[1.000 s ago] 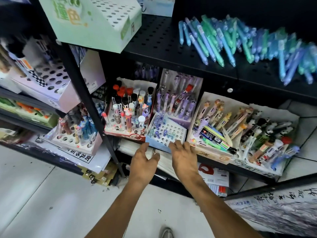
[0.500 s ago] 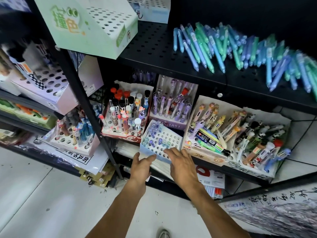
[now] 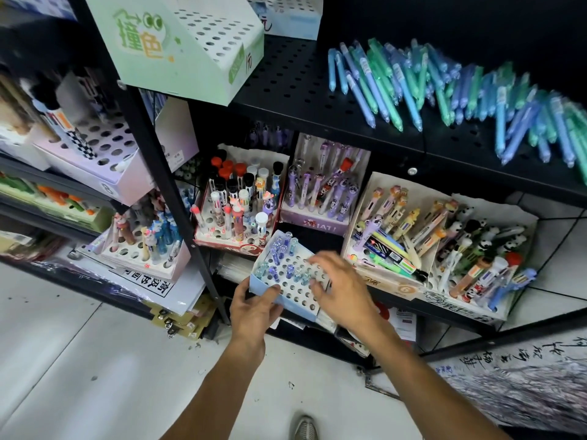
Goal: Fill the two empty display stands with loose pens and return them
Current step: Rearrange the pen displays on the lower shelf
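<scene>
Now | black perforated metal shelf [image 3: 295, 87]: unchanged | pale-blue cardboard display stand with punched white top [image 3: 293, 289]: pulled forward off lower shelf edge since before | your left hand [image 3: 254, 312]: thumb now curled over its front-left corner | your right hand [image 3: 341, 289]: fingers spread flat on top

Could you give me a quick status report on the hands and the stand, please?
Left hand grips blue stand at its front corner. Right hand rests on top. Stand mostly empty, tilted.
</scene>
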The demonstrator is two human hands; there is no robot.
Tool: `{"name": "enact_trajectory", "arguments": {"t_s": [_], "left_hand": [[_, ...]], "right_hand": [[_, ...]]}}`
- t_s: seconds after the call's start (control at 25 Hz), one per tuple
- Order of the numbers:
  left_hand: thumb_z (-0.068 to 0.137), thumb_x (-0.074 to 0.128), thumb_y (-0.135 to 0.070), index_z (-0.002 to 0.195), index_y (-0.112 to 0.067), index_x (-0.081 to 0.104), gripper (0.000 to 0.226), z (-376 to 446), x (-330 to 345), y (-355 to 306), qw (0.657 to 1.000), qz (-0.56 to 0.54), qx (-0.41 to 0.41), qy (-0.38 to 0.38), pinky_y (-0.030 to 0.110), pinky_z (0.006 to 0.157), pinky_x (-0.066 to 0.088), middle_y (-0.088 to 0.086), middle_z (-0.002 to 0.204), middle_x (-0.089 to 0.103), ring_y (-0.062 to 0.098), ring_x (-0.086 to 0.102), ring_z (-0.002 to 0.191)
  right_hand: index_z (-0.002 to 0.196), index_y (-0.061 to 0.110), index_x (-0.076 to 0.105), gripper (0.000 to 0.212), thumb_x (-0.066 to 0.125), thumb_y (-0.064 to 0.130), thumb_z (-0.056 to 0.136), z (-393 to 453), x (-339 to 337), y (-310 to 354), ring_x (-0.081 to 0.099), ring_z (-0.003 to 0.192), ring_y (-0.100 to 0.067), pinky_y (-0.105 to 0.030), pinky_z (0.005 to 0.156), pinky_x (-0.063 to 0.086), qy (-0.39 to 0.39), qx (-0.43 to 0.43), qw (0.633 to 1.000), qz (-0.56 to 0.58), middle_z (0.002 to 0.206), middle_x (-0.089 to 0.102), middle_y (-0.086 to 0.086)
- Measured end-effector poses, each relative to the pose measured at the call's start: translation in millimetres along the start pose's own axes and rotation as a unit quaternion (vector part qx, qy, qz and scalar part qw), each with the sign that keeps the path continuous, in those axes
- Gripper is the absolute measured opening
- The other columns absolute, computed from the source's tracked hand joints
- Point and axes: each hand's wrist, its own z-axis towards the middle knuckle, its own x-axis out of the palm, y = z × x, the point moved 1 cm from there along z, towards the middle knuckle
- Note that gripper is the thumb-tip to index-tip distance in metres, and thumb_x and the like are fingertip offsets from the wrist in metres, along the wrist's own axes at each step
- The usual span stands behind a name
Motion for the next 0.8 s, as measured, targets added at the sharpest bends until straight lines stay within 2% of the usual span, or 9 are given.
{"name": "enact_trajectory", "arguments": {"t_s": [0.08, 0.12, 0.2, 0.32, 0.44, 0.52, 0.6, 0.72, 0.8], "left_hand": [[0.084, 0.074, -0.002, 0.134, -0.02, 0.051, 0.058, 0.2, -0.1, 0.8, 1.0, 0.005, 0.002, -0.004, 0.023, 0.065, 0.06, 0.008, 0.107, 0.068, 0.027, 0.069, 0.104], [0.084, 0.074, -0.002, 0.133, -0.02, 0.052, 0.057, 0.5, -1.1, 1.6, 1.0, 0.008, 0.005, -0.002, 0.024, 0.066, 0.061, 0.007, 0.106, 0.068, 0.027, 0.069, 0.104], [0.084, 0.073, -0.001, 0.132, -0.019, 0.053, 0.055, 0.9, -7.3, 4.2, 1.0, 0.014, 0.011, -0.002, 0.026, 0.068, 0.06, 0.007, 0.106, 0.068, 0.028, 0.07, 0.104], [0.084, 0.073, -0.001, 0.13, -0.017, 0.056, 0.052, 0.9, -20.1, 8.0, 1.0, 0.022, 0.019, 0.001, 0.026, 0.066, 0.06, 0.01, 0.111, 0.07, 0.028, 0.071, 0.101], [0.082, 0.076, -0.003, 0.131, -0.019, 0.056, 0.056, 2.2, -28.7, 9.7, 1.0, 0.024, 0.017, 0.003, 0.028, 0.067, 0.06, 0.013, 0.116, 0.07, 0.031, 0.07, 0.105], [0.082, 0.076, -0.003, 0.133, -0.019, 0.056, 0.057, 3.2, -32.5, 9.2, 0.999, 0.027, 0.02, 0.007, 0.031, 0.07, 0.061, 0.012, 0.113, 0.07, 0.031, 0.07, 0.105], [0.083, 0.075, -0.004, 0.134, -0.02, 0.055, 0.057, 1.7, -36.3, 8.6, 0.999, 0.022, 0.022, 0.012, 0.032, 0.072, 0.061, 0.01, 0.111, 0.072, 0.03, 0.071, 0.104], [0.085, 0.073, -0.004, 0.133, -0.021, 0.055, 0.054, -5.3, -40.7, 6.8, 1.0, 0.006, 0.029, 0.011, 0.029, 0.071, 0.061, 0.008, 0.109, 0.073, 0.028, 0.071, 0.103], [0.086, 0.071, -0.002, 0.127, -0.023, 0.057, 0.048, -10.8, -43.5, 4.5, 0.999, -0.003, 0.033, 0.001, 0.029, 0.07, 0.061, 0.008, 0.111, 0.072, 0.028, 0.071, 0.103]], "right_hand": [[0.134, 0.02, 0.052, 0.041, 0.058, 0.012, 0.095, 27.4, -17.6, 8.0, 0.058, 0.113, -0.013, -0.033, 0.098, 0.052, -0.117, 0.041, 0.992, 0.037, 0.137, 0.051, 0.004], [0.135, 0.019, 0.051, 0.042, 0.057, 0.009, 0.095, 43.5, -25.5, 10.7, 0.061, 0.109, -0.014, -0.033, 0.097, 0.053, -0.138, 0.059, 0.988, 0.042, 0.136, 0.053, 0.001], [0.141, 0.017, 0.047, 0.048, 0.056, 0.01, 0.095, 72.9, -31.2, 10.5, 0.063, 0.109, -0.02, -0.035, 0.102, 0.05, -0.062, 0.097, 0.993, 0.01, 0.141, 0.052, -0.006], [0.154, 0.016, 0.027, 0.067, 0.055, 0.01, 0.094, 97.1, -17.6, -1.4, 0.033, 0.145, -0.03, -0.04, 0.118, 0.032, 0.077, 0.144, 0.982, -0.091, 0.164, 0.02, -0.006], [0.158, 0.015, 0.012, 0.079, 0.055, 0.007, 0.092, 107.9, -5.3, -9.7, 0.022, 0.149, -0.032, -0.042, 0.12, 0.027, 0.13, 0.172, 0.966, -0.143, 0.167, 0.002, -0.004], [0.158, 0.014, 0.012, 0.083, 0.059, 0.009, 0.09, 112.4, -0.2, -11.6, 0.025, 0.147, -0.034, -0.044, 0.118, 0.027, 0.139, 0.171, 0.958, -0.181, 0.166, 0.007, -0.006], [0.155, 0.012, 0.021, 0.082, 0.065, 0.01, 0.086, 113.0, 2.0, -13.2, 0.031, 0.144, -0.035, -0.044, 0.115, 0.036, 0.121, 0.164, 0.958, -0.2, 0.162, 0.019, -0.008], [0.147, 0.011, 0.037, 0.072, 0.067, 0.003, 0.082, 105.2, 2.6, -15.0, 0.036, 0.139, -0.035, -0.044, 0.106, 0.047, 0.097, 0.139, 0.964, -0.205, 0.152, 0.029, -0.007], [0.141, 0.01, 0.042, 0.064, 0.065, -0.001, 0.083, 100.3, 2.7, -12.7, 0.037, 0.137, -0.035, -0.044, 0.105, 0.048, 0.087, 0.126, 0.966, -0.21, 0.148, 0.034, -0.008]]}}
